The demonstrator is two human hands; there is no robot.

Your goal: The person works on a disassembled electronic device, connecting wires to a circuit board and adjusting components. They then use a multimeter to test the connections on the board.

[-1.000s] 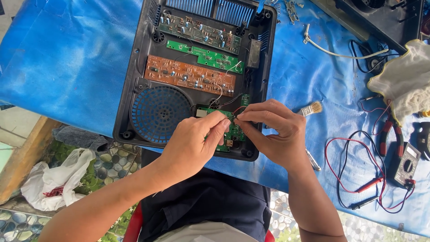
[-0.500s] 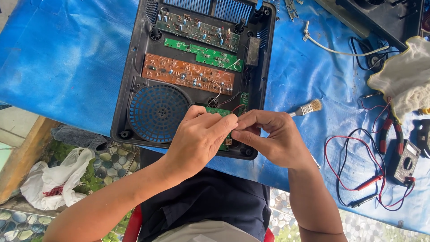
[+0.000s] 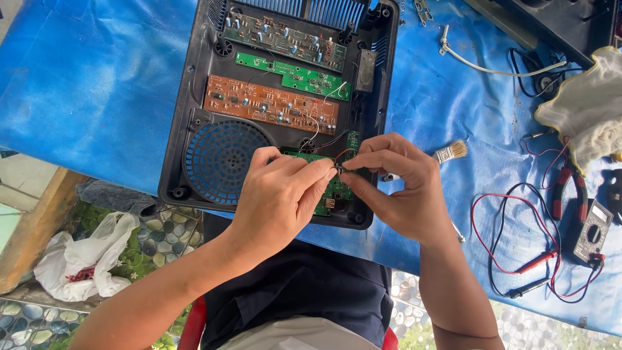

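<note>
Lying crumpled on the pebbled ground at far left is a white bag (image 3: 84,256); right of it the black casing (image 3: 188,97) rests open on the blue sheet (image 3: 78,78), a round fan grille (image 3: 227,162) inside. Left hand (image 3: 278,201) and right hand (image 3: 402,188) meet fingertip to fingertip, pinched on a small part (image 3: 339,171) over the green board (image 3: 337,188) at the casing's near edge. Further right: a brush (image 3: 451,152), red and black leads (image 3: 518,253), pliers (image 3: 567,188), a meter (image 3: 591,232)

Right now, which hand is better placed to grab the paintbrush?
Right hand, probably: the paintbrush lies just beside it on the blue tarp. The left hand sits across the green board.
</note>
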